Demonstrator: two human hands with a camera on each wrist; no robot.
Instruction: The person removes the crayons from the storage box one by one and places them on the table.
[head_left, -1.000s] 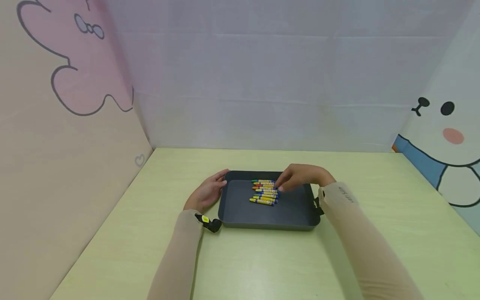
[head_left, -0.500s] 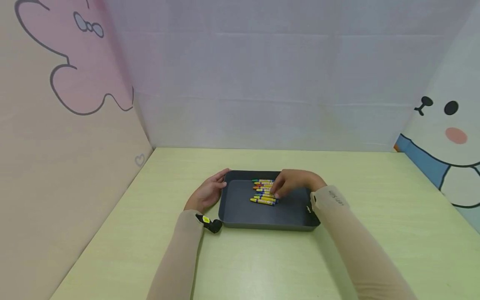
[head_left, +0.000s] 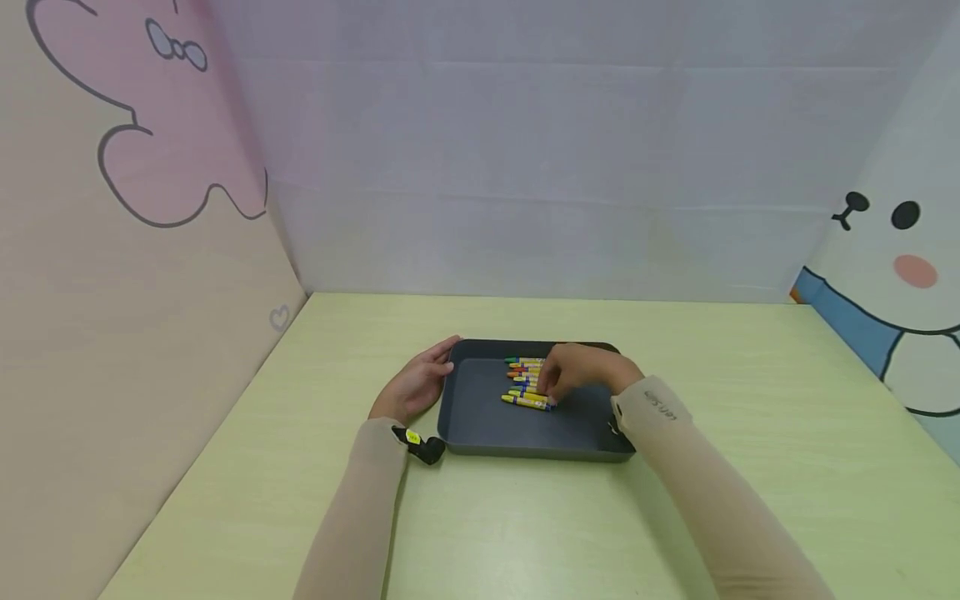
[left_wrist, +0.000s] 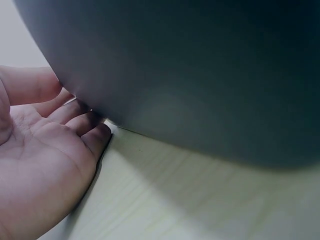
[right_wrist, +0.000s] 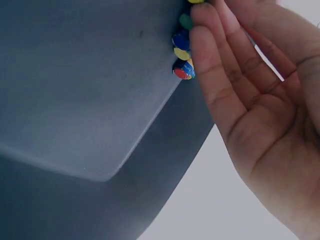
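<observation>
In the head view, a dark grey rectangular tray (head_left: 487, 429) lies on the table with several crayons (head_left: 523, 402) in a row near its middle. The crayons have yellow-and-blue wrappers and tips of various colours, pointing left. My left hand (head_left: 414, 385) holds the tray's left edge, thumb at the rim; the left wrist view shows its fingers (left_wrist: 95, 137) against the outer wall. Over the row's right side is my right hand (head_left: 581, 368). In the right wrist view its fingers (right_wrist: 205, 50) are fairly straight, their tips beside the crayon ends (right_wrist: 181, 40). The hand hides part of the row.
The pale yellow-green tabletop (head_left: 480, 533) extends around the tray. A whitish sheet (head_left: 525, 167) stands along the back, and cartoon-printed panels (head_left: 165, 267) rise at both sides. A black device (head_left: 423, 448) on the left cuff sits next to the tray's near left corner.
My right hand has moved left and nearer along the right ends of the crayons, toward the nearest one. The left hand has stayed at the tray's edge.
</observation>
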